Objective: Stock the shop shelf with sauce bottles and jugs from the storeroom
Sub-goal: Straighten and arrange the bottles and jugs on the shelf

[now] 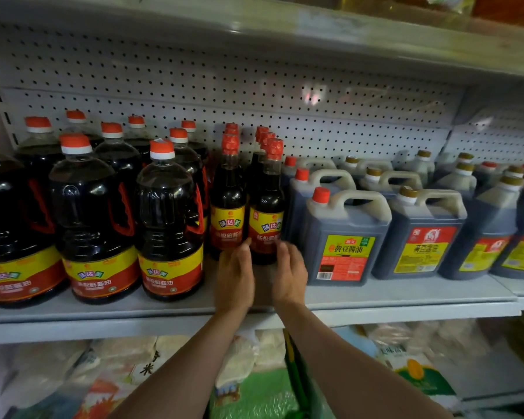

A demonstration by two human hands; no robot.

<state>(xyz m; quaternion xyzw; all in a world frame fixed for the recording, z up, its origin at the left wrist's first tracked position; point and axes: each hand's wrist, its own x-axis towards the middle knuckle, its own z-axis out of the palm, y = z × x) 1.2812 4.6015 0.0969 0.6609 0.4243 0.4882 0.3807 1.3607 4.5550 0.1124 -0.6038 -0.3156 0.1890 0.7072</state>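
Two rows of slim dark sauce bottles with red caps stand mid-shelf; the front right one (266, 207) has a yellow and red label. My left hand (234, 275) and my right hand (289, 273) reach in on either side of its base, fingers straight, the fingertips at or just touching the bottle's lower part. The front left slim bottle (227, 204) stands just beside my left hand. Neither hand grips anything.
Large round soy sauce jugs (170, 219) with orange caps fill the shelf's left. Square handled jugs (344, 237) fill the right. The grey shelf board (406, 294) has a bare front strip. A pegboard back is behind, bagged goods (415, 370) lie below.
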